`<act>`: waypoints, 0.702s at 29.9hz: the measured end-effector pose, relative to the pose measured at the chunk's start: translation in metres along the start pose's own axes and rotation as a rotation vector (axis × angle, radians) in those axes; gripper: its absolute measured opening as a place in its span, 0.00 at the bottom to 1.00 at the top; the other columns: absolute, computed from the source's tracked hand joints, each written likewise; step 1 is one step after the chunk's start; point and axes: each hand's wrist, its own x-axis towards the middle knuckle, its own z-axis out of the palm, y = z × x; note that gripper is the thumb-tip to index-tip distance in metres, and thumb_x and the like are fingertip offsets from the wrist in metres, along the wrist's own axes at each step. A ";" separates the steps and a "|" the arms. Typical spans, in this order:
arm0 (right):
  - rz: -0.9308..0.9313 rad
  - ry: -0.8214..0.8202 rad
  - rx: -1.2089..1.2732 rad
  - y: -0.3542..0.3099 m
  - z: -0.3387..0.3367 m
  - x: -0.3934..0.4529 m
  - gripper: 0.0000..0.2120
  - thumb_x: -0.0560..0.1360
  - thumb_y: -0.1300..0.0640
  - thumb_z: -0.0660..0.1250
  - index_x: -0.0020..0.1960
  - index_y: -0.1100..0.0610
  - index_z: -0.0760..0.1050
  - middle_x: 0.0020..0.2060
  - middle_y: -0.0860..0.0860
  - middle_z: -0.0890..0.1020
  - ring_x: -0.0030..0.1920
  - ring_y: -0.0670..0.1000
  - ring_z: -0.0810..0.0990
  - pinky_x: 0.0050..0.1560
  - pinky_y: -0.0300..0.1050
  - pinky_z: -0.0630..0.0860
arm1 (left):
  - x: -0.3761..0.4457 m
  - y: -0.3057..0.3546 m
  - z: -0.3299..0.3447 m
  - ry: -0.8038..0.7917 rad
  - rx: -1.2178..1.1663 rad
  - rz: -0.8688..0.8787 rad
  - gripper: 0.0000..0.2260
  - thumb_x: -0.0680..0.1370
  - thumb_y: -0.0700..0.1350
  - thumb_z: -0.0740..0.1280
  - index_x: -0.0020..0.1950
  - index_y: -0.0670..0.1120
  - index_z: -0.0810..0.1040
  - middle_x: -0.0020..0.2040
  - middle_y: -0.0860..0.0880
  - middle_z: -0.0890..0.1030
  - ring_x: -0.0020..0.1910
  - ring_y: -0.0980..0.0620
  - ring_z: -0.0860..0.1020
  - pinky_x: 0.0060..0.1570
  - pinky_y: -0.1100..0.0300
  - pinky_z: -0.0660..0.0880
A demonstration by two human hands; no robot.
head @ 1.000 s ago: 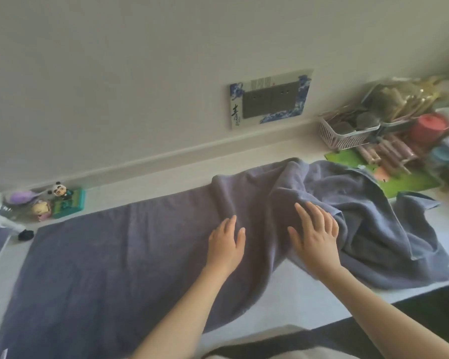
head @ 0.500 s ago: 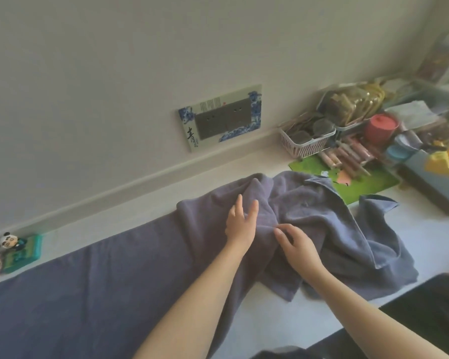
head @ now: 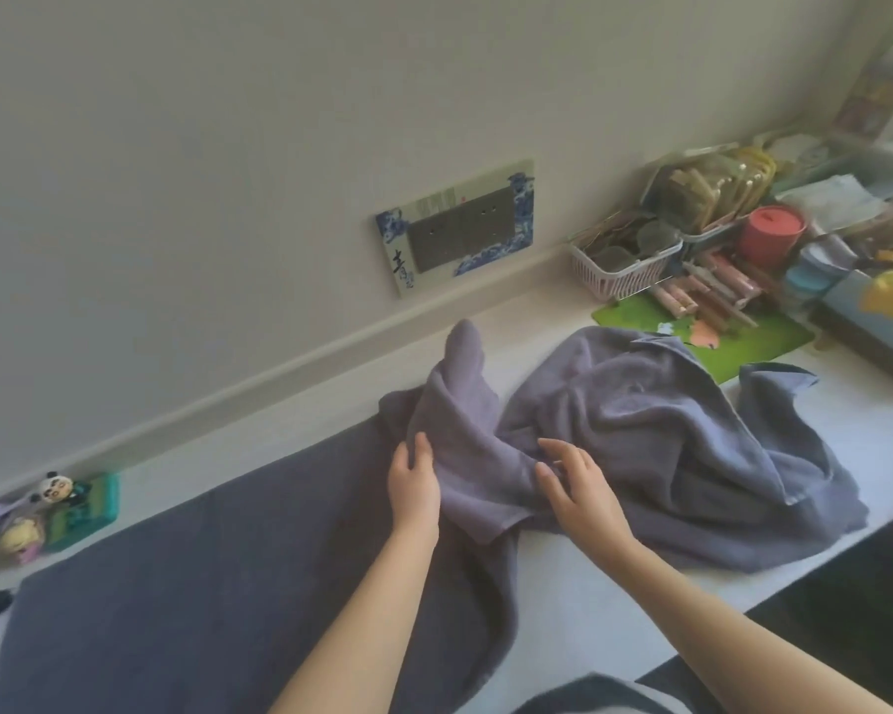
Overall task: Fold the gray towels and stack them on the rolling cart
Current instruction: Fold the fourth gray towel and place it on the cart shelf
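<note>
towel: our gray towel (head: pixel 228 584) lies on the white counter (head: pixel 589 600). Its left half is spread flat and dark; its right half is a bunched, wrinkly heap just short of the green mat (head: pixel 774 347).

raised bit: one fold of the towel pokes up like a little peak between the flat part and the heap, right above our left hand.

left hand: our left hand (head: pixel 412 489) has its fingers curled over the edge of that raised fold, so we'd call it a grip on the cloth.

right hand: our right hand (head: pixel 578 489) sits on the crumpled part with fingers loosely spread and the thumb out. Honestly we can't tell if it's pinching fabric or just resting on it.

progress: pretty early, we reckon. No clean fold anywhere, and half the towel isn't even flattened yet.

left to do: smooth out the heap, fold it properly, then get it stacked. We only see one towel for sure, so how many more are waiting, no idea.

cart: nowhere in our view, so nothing is stacked as far as we can see.

other stuff: a pink basket (head: pixel 622 273) and a red tub (head: pixel 772 237) crowd the right end; a panda figure (head: pixel 55 488) sits at the far left by the wall.
</note>
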 end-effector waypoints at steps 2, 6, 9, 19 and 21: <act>0.026 -0.055 -0.029 -0.012 0.026 -0.008 0.17 0.79 0.50 0.59 0.67 0.50 0.69 0.60 0.46 0.72 0.58 0.48 0.75 0.58 0.42 0.69 | -0.004 -0.012 -0.038 0.090 -0.026 -0.055 0.17 0.82 0.50 0.57 0.65 0.42 0.73 0.61 0.47 0.76 0.59 0.48 0.74 0.65 0.50 0.69; 0.079 -0.149 -0.068 -0.022 0.068 -0.020 0.15 0.80 0.50 0.57 0.62 0.52 0.75 0.58 0.53 0.76 0.58 0.53 0.75 0.59 0.40 0.67 | -0.002 -0.040 -0.085 0.183 0.064 -0.225 0.20 0.82 0.50 0.52 0.65 0.39 0.72 0.64 0.42 0.75 0.63 0.41 0.73 0.66 0.48 0.68; 0.129 -0.156 -0.176 -0.026 0.092 -0.030 0.16 0.80 0.47 0.56 0.47 0.50 0.80 0.48 0.51 0.78 0.54 0.55 0.76 0.55 0.47 0.70 | -0.003 -0.045 -0.104 0.256 0.219 -0.149 0.22 0.79 0.52 0.54 0.57 0.36 0.75 0.57 0.39 0.78 0.59 0.38 0.75 0.60 0.47 0.71; 0.499 0.075 -0.106 -0.041 0.114 -0.042 0.16 0.72 0.39 0.66 0.47 0.52 0.77 0.49 0.54 0.80 0.51 0.56 0.78 0.51 0.47 0.72 | 0.017 -0.024 -0.103 -0.424 0.874 0.759 0.23 0.80 0.55 0.49 0.66 0.49 0.75 0.68 0.49 0.73 0.65 0.50 0.71 0.65 0.57 0.60; 0.526 0.056 -0.095 -0.044 0.114 -0.048 0.23 0.72 0.40 0.67 0.60 0.53 0.73 0.57 0.56 0.77 0.59 0.58 0.74 0.58 0.48 0.69 | 0.028 -0.016 -0.092 -0.626 0.942 0.724 0.17 0.82 0.50 0.55 0.68 0.50 0.74 0.69 0.50 0.69 0.64 0.48 0.72 0.64 0.57 0.63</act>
